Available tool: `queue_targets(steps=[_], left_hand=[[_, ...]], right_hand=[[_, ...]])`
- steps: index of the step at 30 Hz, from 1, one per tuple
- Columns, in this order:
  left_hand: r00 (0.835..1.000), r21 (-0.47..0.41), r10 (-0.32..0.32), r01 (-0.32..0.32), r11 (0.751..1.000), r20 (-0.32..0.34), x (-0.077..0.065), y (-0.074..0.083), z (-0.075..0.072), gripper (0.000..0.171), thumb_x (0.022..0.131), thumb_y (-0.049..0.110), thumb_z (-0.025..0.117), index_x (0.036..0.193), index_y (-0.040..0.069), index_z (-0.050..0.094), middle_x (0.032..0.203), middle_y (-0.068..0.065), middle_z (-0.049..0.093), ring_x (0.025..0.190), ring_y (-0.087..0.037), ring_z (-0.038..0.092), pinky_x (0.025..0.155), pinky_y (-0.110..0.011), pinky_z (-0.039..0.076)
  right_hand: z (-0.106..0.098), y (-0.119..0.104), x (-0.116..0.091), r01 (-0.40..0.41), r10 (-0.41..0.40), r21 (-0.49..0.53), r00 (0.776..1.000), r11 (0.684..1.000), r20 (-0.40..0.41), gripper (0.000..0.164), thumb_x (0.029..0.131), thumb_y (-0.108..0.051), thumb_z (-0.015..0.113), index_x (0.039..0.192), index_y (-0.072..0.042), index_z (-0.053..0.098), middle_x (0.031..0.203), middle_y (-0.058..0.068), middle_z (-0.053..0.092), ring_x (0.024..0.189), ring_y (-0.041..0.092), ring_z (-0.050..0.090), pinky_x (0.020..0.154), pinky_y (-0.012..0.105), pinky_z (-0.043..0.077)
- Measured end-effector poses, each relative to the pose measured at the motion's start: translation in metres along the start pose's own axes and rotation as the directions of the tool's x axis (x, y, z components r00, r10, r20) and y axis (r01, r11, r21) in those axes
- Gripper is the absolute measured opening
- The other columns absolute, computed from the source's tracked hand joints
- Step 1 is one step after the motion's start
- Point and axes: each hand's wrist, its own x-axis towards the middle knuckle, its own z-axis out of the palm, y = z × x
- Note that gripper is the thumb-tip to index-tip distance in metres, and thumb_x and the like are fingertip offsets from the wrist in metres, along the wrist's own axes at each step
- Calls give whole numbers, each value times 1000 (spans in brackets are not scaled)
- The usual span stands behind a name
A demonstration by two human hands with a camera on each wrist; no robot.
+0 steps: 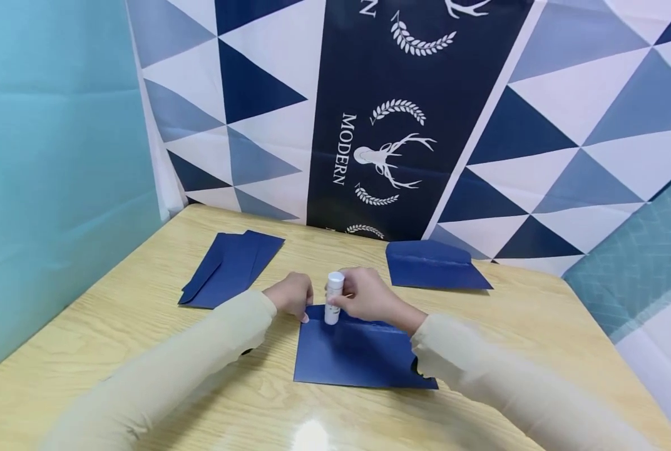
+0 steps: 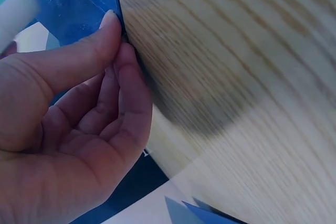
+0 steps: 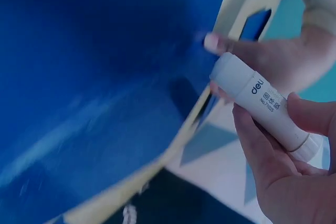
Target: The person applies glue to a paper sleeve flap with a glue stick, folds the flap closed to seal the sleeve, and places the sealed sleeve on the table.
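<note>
A dark blue envelope [image 1: 358,360] lies on the table in front of me, its flap folded out on the far side. My left hand [image 1: 291,295] pinches the envelope's left edge near the flap; in the left wrist view the thumb [image 2: 107,30] lies on top of the paper with the fingers against its edge. My right hand [image 1: 369,294] grips a white glue stick [image 1: 333,299], held tilted over the flap. Printed lettering shows on the glue stick [image 3: 262,98] in the right wrist view. Whether its tip touches the paper I cannot tell.
Several blue envelopes [image 1: 228,266] lie overlapped at the back left of the wooden table [image 1: 245,401]. Another blue envelope [image 1: 431,266] sits at the back right, its flap toward the patterned curtain [image 1: 268,113]. A teal cloth [image 1: 59,156] hangs along the left side.
</note>
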Motion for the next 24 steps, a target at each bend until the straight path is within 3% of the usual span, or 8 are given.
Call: queue_targets(steps=[8,13,20,24], left_hand=[[1000,-26,-10,10,1000,-7,4,2,3,47,64,-1,86,57,13,41,56,4,38,58,-12,38,53,-20,32],[999,-14,-33,32,999,-6,4,-2,3,47,65,1,86,57,13,42,58,3,39,60,-12,39,55,-20,33],[1000,-22,-21,21,1000,-1,2,-2,2,45,66,0,85,55,13,43,54,4,37,58,-11,39,52,-19,31],[1000,-2,-11,11,1000,0,1,-3,1,42,67,1,84,56,12,45,55,5,39,60,-11,40,53,-19,32]], right_hand=[[28,1,12,5,-5,2,1000,1000,12,12,83,-12,72,90,-3,67,72,5,73,61,2,57,58,16,46],[36,2,15,9,-9,5,1000,1000,-5,16,84,-11,71,96,-1,67,81,8,75,68,6,64,60,17,48],[39,3,8,-81,80,-13,996,997,-30,21,87,-14,70,102,0,64,78,9,72,61,7,55,54,17,41],[40,2,6,-106,106,-9,993,994,-42,22,87,-14,70,103,0,63,86,11,74,69,9,63,57,18,47]])
